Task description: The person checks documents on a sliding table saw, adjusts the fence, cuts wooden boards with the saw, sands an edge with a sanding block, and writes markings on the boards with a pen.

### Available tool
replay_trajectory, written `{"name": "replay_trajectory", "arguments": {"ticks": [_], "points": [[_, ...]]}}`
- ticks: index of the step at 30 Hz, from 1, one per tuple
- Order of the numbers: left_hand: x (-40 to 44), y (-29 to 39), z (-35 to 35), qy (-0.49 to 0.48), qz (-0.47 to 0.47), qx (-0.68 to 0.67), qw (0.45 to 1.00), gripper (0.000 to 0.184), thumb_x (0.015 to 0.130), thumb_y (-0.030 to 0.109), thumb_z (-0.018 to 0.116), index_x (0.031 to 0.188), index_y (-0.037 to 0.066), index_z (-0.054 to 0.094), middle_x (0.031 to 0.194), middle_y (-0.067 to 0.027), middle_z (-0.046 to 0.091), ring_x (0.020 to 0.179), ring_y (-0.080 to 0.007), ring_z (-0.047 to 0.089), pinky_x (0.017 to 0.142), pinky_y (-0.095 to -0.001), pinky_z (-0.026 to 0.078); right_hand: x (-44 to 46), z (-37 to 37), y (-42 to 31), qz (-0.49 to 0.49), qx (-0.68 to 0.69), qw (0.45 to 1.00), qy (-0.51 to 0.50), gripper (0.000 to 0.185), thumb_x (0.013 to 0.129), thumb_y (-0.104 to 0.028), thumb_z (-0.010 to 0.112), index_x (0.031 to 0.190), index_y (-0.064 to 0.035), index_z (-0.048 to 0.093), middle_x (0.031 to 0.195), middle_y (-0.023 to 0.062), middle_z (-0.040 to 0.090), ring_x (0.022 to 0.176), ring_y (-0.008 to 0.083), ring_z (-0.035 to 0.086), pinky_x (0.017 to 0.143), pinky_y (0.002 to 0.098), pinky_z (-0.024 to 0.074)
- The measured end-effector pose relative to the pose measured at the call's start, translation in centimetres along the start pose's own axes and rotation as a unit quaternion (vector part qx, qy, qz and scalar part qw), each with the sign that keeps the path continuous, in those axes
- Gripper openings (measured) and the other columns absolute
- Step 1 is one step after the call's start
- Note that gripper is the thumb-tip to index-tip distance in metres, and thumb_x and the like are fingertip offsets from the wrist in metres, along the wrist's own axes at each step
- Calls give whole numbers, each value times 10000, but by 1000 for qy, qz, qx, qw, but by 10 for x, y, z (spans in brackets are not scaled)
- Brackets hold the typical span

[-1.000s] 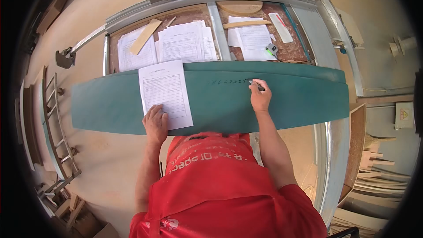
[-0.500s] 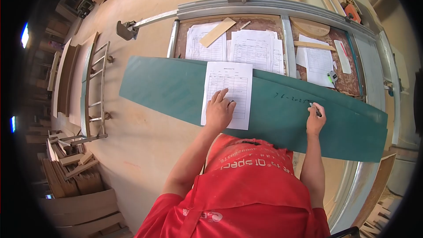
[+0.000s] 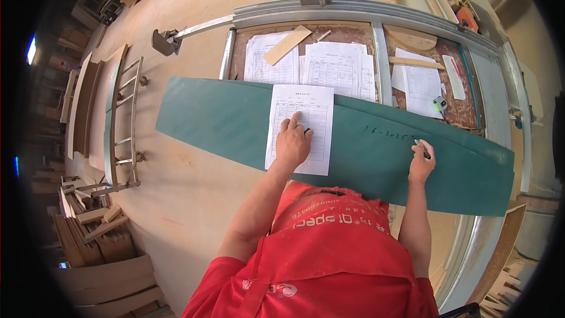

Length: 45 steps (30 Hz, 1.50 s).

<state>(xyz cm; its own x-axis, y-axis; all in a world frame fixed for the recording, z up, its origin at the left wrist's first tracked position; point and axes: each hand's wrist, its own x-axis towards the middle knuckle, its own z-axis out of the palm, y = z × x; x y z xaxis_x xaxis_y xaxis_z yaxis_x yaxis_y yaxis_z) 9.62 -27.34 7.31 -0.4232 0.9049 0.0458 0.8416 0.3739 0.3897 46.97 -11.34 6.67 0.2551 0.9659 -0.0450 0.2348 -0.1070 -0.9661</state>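
My left hand (image 3: 293, 143) rests on a printed sheet (image 3: 318, 135), its index finger stretched out toward the upper rows of the form. Something small and dark, maybe a pen cap, shows beside its fingers. The sheet lies on a long green board (image 3: 365, 171) with curved edges. On the right part of the board, my right hand (image 3: 422, 162) is closed around a marker (image 3: 425, 153), its tip close to the surface. Handwritten figures reading about "76-2025" run just left of the tip.
Behind the board, a metal-framed table (image 3: 381, 65) carries more papers (image 3: 334, 65), wood strips (image 3: 288, 45) and a tape measure (image 3: 439, 104). A metal rack (image 3: 126, 123) with panels stands at left, above stacked wood offcuts (image 3: 88, 238).
The view has turned left, so the board now appears tilted. My left hand has moved from the sheet's lower part up to its printed rows, index finger extended. The marker remains in my right hand.
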Motion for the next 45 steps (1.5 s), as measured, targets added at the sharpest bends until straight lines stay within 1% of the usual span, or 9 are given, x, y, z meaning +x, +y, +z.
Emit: {"name": "replay_trajectory", "arguments": {"ticks": [4,7,13,15,19,24,33,36,45], "points": [[1,0,-3,-12,0,4,1000,353,1034,324,658,1007,-13,759,1634,-117,497,1428,-429,485,1088,-516,514,6,-11,10,-40,1,999,5,245,985,-129,665,1145,34,752,949,81,762,890,150,714,806,288,529],[2,4,-5,-17,-7,6,1000,347,1031,322,663,1024,-10,763,1629,-117,496,1426,-425,485,1089,-516,511,11,-26,9,1,-38,997,-65,233,979,-109,661,1144,25,755,965,80,760,888,149,709,814,289,533],[2,-3,-2,13,18,-10,1000,316,997,273,697,951,-37,738,1584,-155,538,1381,-456,503,1116,-507,493,14,-27,17,0,-7,1000,-19,215,960,-83,680,1124,26,765,963,73,755,849,141,691,798,287,533],[3,4,-8,-3,5,-8,1000,313,996,268,695,955,-38,749,1575,-162,547,1383,-450,504,1118,-505,491,18,-27,21,-46,7,999,-6,211,961,-94,693,1126,13,769,939,63,757,833,125,678,778,284,532],[3,5,-6,-5,21,8,1000,314,1002,256,695,965,-51,751,1593,-162,532,1398,-457,486,1109,-514,502,16,-35,19,-55,-30,998,8,201,961,-105,695,1114,4,766,911,71,775,825,127,699,759,286,550],[3,11,-9,-13,17,7,1000,313,1006,240,683,924,-58,728,1604,-157,518,1396,-434,490,1103,-509,509,21,-45,17,6,-11,1000,13,210,973,-118,681,1108,23,760,894,74,771,807,116,701,756,275,547],[4,12,-12,-21,17,14,1000,297,993,230,694,917,-57,723,1601,-166,513,1399,-437,485,1105,-512,504,23,-51,32,-55,-25,998,2,181,972,-100,680,1086,16,761,882,78,772,779,110,703,720,277,549],[3,11,-11,-16,23,12,1000,297,986,231,703,918,-57,723,1600,-166,514,1398,-438,485,1115,-510,493,27,-53,28,-31,-7,998,60,176,959,-87,674,1075,13,762,857,69,770,762,115,705,705,282,550],[3,11,-7,-5,43,9,999,306,973,249,710,921,-52,731,1578,-178,528,1362,-441,503,1109,-510,496,41,-64,32,-21,-32,999,36,181,953,-88,684,1085,8,763,910,68,777,789,117,692,736,289,550]]}}
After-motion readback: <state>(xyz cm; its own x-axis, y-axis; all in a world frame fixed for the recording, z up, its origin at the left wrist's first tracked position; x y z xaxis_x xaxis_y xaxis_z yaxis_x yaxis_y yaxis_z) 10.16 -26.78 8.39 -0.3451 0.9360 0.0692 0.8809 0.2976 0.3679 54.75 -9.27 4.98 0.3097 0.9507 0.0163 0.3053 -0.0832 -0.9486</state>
